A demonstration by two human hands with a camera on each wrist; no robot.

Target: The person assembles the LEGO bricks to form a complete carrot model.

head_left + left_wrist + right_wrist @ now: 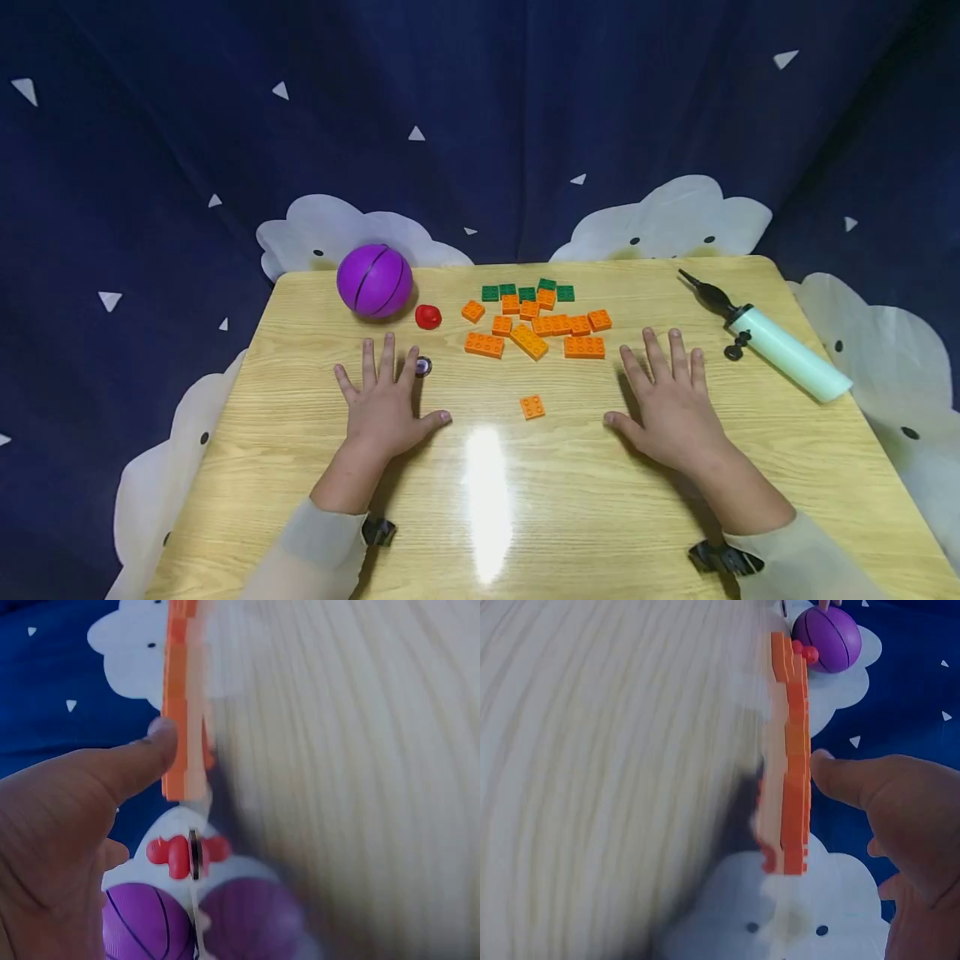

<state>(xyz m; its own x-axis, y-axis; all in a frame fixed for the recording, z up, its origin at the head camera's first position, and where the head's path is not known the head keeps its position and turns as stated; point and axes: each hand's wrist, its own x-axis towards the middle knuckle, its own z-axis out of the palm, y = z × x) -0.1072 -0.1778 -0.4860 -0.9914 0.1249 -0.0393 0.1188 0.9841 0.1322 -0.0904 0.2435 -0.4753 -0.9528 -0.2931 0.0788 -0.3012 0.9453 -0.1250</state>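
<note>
Both hands lie flat on the wooden table [570,517], palms down, fingers spread. My left hand [386,404] rests left of centre, its fingertips near a small dark ring-shaped piece [423,366]. My right hand [671,400] rests right of centre and holds nothing. Between and beyond them lies a heap of orange bricks [540,327] with several green bricks [525,292] behind it. One lone orange brick [532,407] sits between the hands. Both wrist views show a thumb [112,772] [855,780] beside the orange bricks [180,712] [791,787], seen edge-on.
A purple ball [374,280] [142,926] [826,637] and a small red piece [428,316] [176,855] sit at the far left. A pale green hand pump [780,350] lies at the right edge. A dark blue cloth with white clouds surrounds the table.
</note>
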